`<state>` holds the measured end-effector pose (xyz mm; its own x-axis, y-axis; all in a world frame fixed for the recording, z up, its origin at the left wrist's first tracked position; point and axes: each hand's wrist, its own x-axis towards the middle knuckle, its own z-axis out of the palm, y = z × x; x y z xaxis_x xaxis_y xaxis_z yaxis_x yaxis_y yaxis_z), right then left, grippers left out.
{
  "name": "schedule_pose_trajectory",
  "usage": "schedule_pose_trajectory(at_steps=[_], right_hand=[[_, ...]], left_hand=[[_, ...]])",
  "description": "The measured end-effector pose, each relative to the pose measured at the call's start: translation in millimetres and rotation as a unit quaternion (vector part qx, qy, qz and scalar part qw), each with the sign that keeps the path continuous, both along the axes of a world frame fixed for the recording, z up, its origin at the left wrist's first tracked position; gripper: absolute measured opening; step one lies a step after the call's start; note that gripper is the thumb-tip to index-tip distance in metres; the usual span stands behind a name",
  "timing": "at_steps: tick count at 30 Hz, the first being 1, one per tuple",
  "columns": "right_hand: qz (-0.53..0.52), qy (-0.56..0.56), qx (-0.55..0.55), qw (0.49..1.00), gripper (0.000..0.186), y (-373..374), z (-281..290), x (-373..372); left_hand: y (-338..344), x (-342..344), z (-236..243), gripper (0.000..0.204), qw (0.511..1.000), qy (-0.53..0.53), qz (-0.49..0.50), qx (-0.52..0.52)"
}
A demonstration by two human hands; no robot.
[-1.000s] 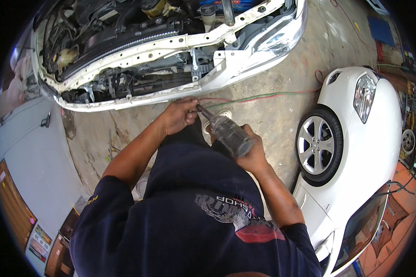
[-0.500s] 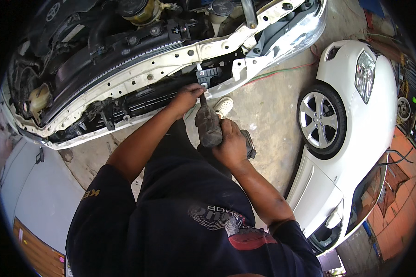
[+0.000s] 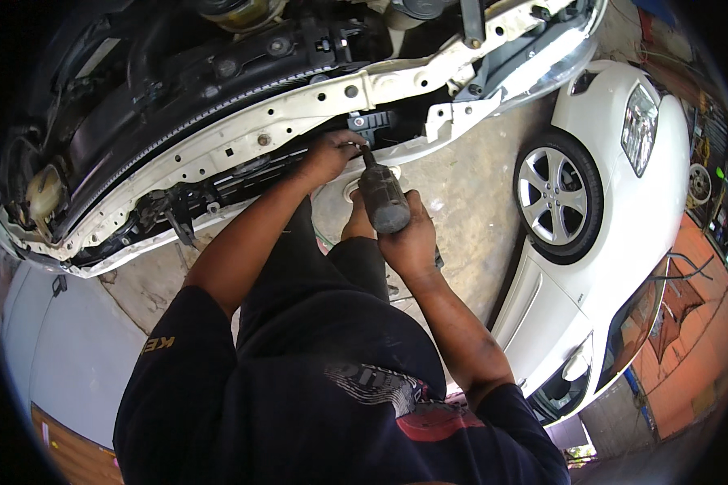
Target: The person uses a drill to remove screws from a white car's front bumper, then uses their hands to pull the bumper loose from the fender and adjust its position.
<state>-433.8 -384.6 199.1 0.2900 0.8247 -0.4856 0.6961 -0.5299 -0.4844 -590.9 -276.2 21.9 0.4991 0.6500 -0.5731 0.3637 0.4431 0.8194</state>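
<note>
A grimy power tool [image 3: 384, 200] points away from me toward a dark bracket [image 3: 368, 123] below the cream front crossmember [image 3: 262, 139] of the car with its engine bay exposed. My right hand [image 3: 406, 238] is wrapped round the tool's handle, partly behind its body. My left hand [image 3: 334, 155] has closed fingers at the tool's narrow tip, just beside the bracket; I cannot make out what is between them. A white front strip [image 3: 437, 136] of the car runs past the tip.
A second white car [image 3: 594, 291] with a silver-spoked wheel [image 3: 552, 195] stands on my right on the stained concrete floor [image 3: 485, 178]. My foot shows beneath the tool. A pale panel [image 3: 65, 347] is at lower left, and an orange surface [image 3: 679, 339] at far right.
Both hands and the tool have moved up and forward to the car's front, the tip now near the bracket. The car fills more of the view, which has shifted.
</note>
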Motion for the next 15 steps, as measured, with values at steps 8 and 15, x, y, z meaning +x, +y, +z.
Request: schedule_pose_trajectory(at_steps=[8,15], right_hand=[[-0.003,0.017,-0.081,0.997,0.044,15,1,6],[0.055,-0.011,-0.057,0.997,0.032,55,14,-1]], left_hand=[[-7,-38,-44,0.017,0.973,-0.021,0.110,-0.203],[-6,-13,-48,0.025,0.940,-0.102,0.209,-0.250]])
